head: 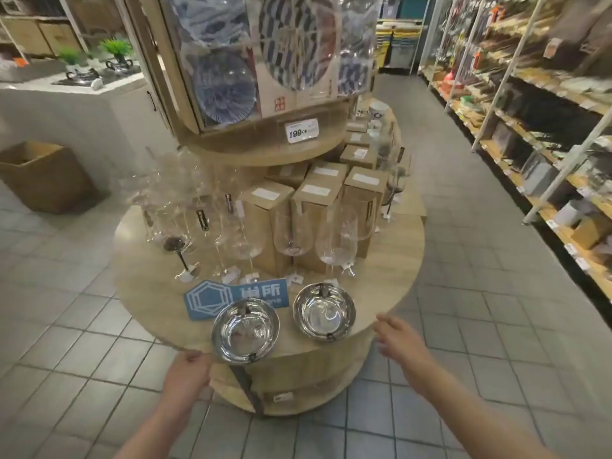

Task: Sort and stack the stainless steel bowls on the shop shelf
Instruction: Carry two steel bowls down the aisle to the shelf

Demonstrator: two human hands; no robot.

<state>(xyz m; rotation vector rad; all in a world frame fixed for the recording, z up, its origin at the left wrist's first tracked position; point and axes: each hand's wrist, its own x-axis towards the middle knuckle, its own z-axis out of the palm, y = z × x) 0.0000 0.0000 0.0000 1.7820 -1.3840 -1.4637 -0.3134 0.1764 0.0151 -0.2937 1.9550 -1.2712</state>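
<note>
Both hands hover at the near edge of the round wooden shelf (381,246). Left hand (187,376) hangs loosely curled, holding nothing, just beside the left steel bowl (245,330). Right hand (397,339), fingers relaxed and spread, is near the right steel bowl (324,311). Wine glasses (336,236) stand farther back.

Wine glasses (336,238) stand before tall cardboard boxes (316,207) near a blue sign (212,298), a price tag (302,130) (reading 199.00) hangs under boxed blue patterned plates (294,44), and a woven basket (43,175) sits on the tiled floor (66,326).
</note>
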